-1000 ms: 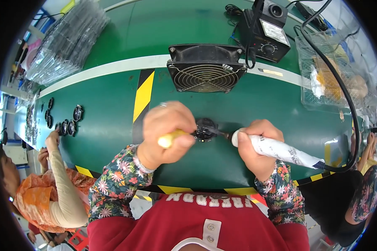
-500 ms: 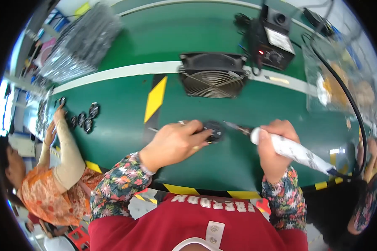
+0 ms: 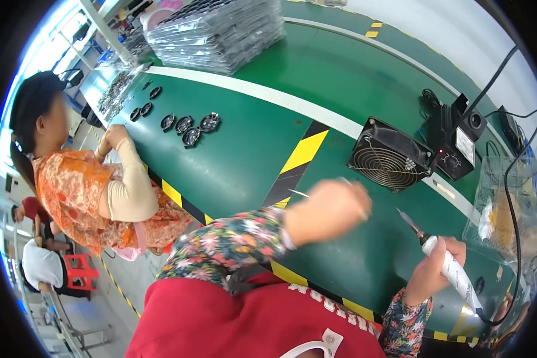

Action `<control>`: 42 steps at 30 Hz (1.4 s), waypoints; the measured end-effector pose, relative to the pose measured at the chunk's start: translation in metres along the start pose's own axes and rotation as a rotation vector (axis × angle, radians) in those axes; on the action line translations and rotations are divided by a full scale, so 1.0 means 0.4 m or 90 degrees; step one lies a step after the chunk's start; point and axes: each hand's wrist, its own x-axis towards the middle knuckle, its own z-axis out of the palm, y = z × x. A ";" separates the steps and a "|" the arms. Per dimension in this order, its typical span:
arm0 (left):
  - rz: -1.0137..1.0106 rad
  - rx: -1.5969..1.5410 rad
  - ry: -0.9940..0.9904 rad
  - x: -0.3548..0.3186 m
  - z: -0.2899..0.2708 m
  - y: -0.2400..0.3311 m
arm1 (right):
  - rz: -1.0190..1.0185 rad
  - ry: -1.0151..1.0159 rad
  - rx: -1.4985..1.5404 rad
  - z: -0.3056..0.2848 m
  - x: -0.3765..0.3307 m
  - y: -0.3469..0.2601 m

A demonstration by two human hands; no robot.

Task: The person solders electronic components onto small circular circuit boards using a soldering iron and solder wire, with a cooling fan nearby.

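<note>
My left hand [image 3: 329,210] is over the green bench, smeared by motion, its fingers hard to make out. Out of its left side sticks a thin silver tool [image 3: 299,193], whose kind I cannot tell. My right hand [image 3: 435,268] is closed round the white-wrapped handle of a soldering iron [image 3: 453,275]. The iron's bare tip points up and left, away from the left hand. The black round part seen earlier under the left fingers does not show; the hand may hide it.
A black fan [image 3: 391,156] and a soldering station [image 3: 456,149] stand beyond my hands. Several black round parts [image 3: 191,136] lie to the left, near a co-worker [image 3: 101,185]. Plastic-wrapped trays [image 3: 218,36] are stacked behind. A clear box [image 3: 495,221] and the iron's cable [image 3: 509,185] are at right.
The view has swung to the left, bringing more of the co-worker and black parts into sight. My left hand has moved off from the iron's tip; the black round part no longer shows at its fingers.
</note>
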 end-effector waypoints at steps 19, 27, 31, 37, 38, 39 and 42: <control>-0.410 0.112 0.105 -0.193 -0.120 -0.197 | 0.020 -0.071 -0.021 0.013 -0.012 0.006; -0.082 -0.087 -0.099 -0.075 -0.070 -0.041 | 0.015 -0.092 -0.027 0.015 -0.002 0.002; -0.024 -0.113 -0.131 -0.040 -0.044 -0.012 | 0.028 -0.149 -0.039 0.014 0.004 -0.004; -0.034 -0.136 -0.149 -0.029 -0.028 0.011 | 0.066 -0.206 -0.040 0.007 0.002 -0.006; -0.036 -0.144 -0.115 -0.026 -0.031 0.010 | 0.046 -0.210 -0.035 0.010 0.001 -0.004; -0.037 -0.155 -0.082 -0.020 -0.035 0.009 | 0.028 -0.212 -0.033 0.010 0.000 -0.002; -0.053 -0.300 -0.001 0.025 -0.098 0.001 | 0.062 -0.229 -0.027 0.013 -0.002 -0.002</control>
